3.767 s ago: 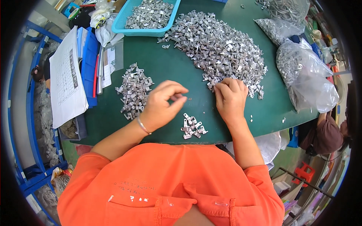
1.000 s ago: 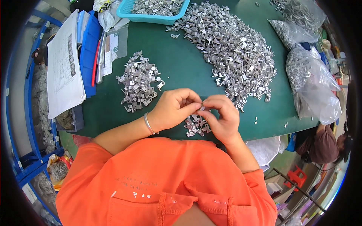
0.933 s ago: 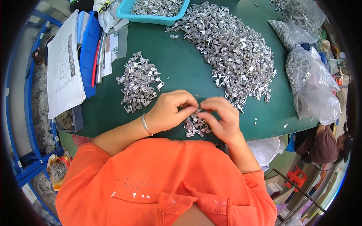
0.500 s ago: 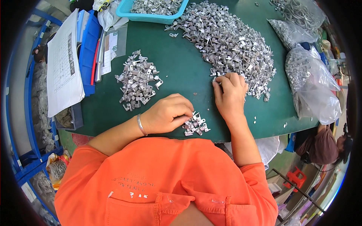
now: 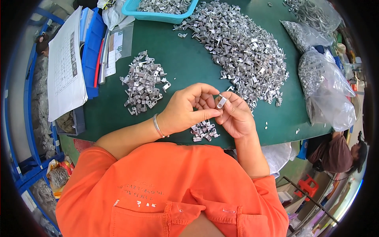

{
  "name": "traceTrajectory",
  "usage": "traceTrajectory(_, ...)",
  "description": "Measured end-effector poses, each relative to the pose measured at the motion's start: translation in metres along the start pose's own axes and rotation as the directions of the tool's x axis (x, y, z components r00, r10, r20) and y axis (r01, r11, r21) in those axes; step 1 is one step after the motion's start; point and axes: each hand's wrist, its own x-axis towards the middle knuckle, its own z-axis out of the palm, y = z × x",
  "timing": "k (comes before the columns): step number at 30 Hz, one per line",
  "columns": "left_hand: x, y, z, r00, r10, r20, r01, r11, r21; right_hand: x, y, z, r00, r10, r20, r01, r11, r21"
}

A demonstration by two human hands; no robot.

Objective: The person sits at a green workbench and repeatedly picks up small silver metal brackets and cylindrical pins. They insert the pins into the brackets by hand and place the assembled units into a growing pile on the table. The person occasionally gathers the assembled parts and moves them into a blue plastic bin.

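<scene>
My right hand [image 5: 237, 118] pinches a small silver metal bracket [image 5: 222, 102] with a round hole, between thumb and fingers. It holds the bracket tilted above the table, in front of my chest. My left hand [image 5: 187, 106] meets it there, thumb and index finger apart at either end of the bracket; whether they touch it I cannot tell. Below the left hand lies a small pile of brackets [image 5: 204, 131]. A medium pile of brackets [image 5: 144, 83] sits to the left, and a large heap of them [image 5: 248, 51] spreads beyond my right hand.
A light-blue basket [image 5: 160, 16] of metal pieces stands at the far edge of the green table [image 5: 177, 51]. Clear bags of parts [image 5: 325, 87] lie on the right. Papers [image 5: 67, 67] and a blue bin [image 5: 91, 55] are at left. A person [image 5: 335, 152] is off to the right.
My right hand has come back from the heap's near edge with a bracket. My left hand has risen from the small pile and moved right to meet it.
</scene>
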Motion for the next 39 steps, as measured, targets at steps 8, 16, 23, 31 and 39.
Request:
traceTrajectory(8,-0.009,-0.002,-0.013,0.887,0.451,0.102,-0.42,0.696,0.582,-0.003,-0.01,-0.002,0.695,-0.407,0.593,0.363,-0.514,-0.778)
traceTrajectory(16,-0.015,0.02,-0.051,0.856,0.487,-0.172,-0.188,0.604,0.774,0.013,-0.025,-0.009,0.738,-0.409,0.537,0.049,-0.761,-0.647)
traceTrajectory(23,0.014,-0.001,-0.009,0.912,0.372,0.173,-0.347,0.475,0.809,-0.002,0.004,0.0,0.746,-0.625,0.229,0.354,0.08,-0.932)
traceTrajectory(31,0.026,-0.014,-0.016,0.886,0.442,0.144,-0.349,0.429,0.833,-0.016,0.006,-0.001,0.708,-0.661,0.25,0.57,0.325,-0.754)
traceTrajectory(39,-0.021,0.028,-0.09,0.854,0.493,-0.165,0.049,0.24,0.97,-0.014,0.004,-0.005,0.774,-0.571,0.273,0.548,0.389,-0.74)
